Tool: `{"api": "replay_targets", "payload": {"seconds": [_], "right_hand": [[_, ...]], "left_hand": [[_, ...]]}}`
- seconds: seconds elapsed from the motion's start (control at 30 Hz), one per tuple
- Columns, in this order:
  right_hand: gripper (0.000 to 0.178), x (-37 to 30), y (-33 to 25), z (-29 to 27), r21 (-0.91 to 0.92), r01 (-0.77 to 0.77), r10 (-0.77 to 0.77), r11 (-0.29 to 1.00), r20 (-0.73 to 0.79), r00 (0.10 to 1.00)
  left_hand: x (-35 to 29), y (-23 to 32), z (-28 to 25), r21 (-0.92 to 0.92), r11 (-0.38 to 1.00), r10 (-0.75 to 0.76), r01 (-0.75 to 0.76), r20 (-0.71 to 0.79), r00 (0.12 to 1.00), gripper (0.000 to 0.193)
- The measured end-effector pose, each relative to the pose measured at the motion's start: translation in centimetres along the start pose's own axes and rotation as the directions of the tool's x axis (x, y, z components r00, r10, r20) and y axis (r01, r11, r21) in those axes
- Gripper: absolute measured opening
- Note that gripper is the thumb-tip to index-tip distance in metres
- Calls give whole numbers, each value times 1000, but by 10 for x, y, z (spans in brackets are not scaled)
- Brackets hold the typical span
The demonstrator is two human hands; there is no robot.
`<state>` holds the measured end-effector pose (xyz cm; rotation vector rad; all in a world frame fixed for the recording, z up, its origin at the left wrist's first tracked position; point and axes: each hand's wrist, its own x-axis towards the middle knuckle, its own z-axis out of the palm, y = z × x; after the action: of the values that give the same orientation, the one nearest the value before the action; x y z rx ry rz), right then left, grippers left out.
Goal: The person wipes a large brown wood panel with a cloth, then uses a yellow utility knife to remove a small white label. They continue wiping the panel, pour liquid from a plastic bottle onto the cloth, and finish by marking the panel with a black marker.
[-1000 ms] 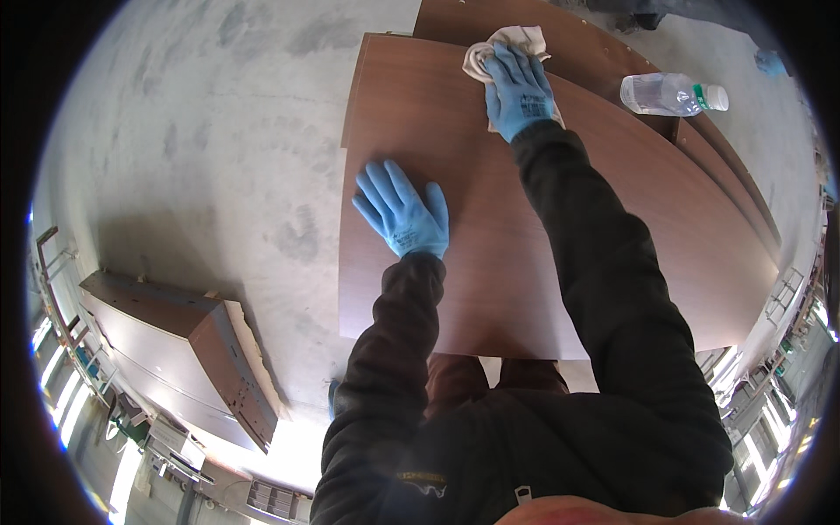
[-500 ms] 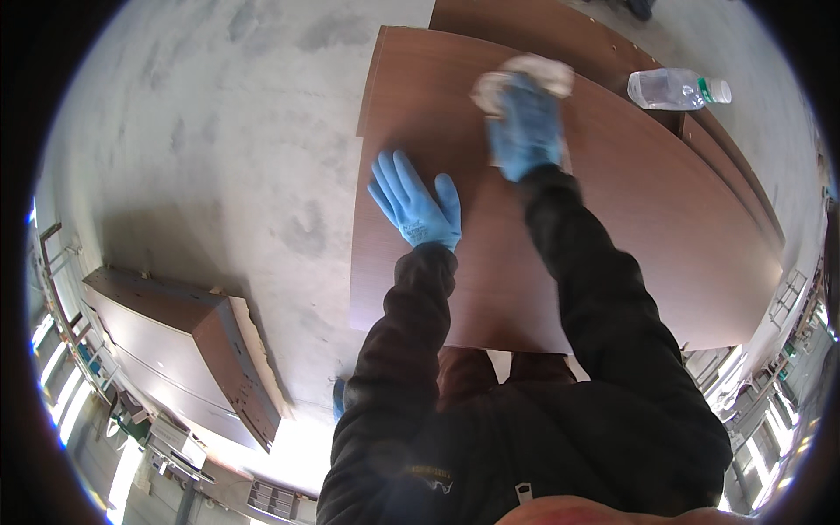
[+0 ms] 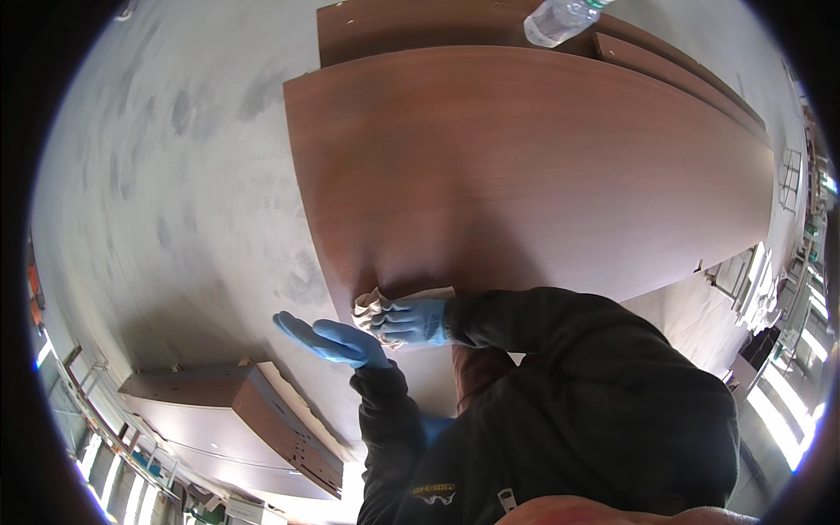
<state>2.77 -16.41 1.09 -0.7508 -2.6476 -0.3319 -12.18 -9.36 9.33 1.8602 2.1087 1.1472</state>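
Observation:
A large reddish-brown wood panel (image 3: 542,166) lies flat in front of me. At its near left corner my right hand (image 3: 411,321), in a blue glove, presses a crumpled cream cloth (image 3: 374,308) against the edge, fingers bent over it. Part of the cloth is hidden under the glove. My left hand (image 3: 337,341), gloved in the same blue, is raised just left of the cloth and off the panel. Its fingers are stretched out and it holds nothing.
More brown boards (image 3: 420,31) lie under and behind the panel. A clear plastic bottle (image 3: 560,21) with a green-ringed neck lies on them. On the grey floor (image 3: 201,219) at the lower left stands a brown panelled unit (image 3: 227,420).
My right hand has brought the cloth from the panel's far part to its near left corner. My left hand has lifted off the panel and moved nearer to me. The view has shifted.

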Motion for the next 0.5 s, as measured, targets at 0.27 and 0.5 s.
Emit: {"api": "replay_targets", "payload": {"seconds": [0.27, 0.5], "right_hand": [[27, 50, 130, 36, 334, -459, 543, 823, -228, 808], [44, -93, 299, -15, 5, -897, 853, 442, 308, 422]], "left_hand": [[-47, 73, 28, -161, 986, 55, -30, 156, 986, 58], [-94, 88, 59, -108, 994, 26, 8, 311, 950, 64]]}}
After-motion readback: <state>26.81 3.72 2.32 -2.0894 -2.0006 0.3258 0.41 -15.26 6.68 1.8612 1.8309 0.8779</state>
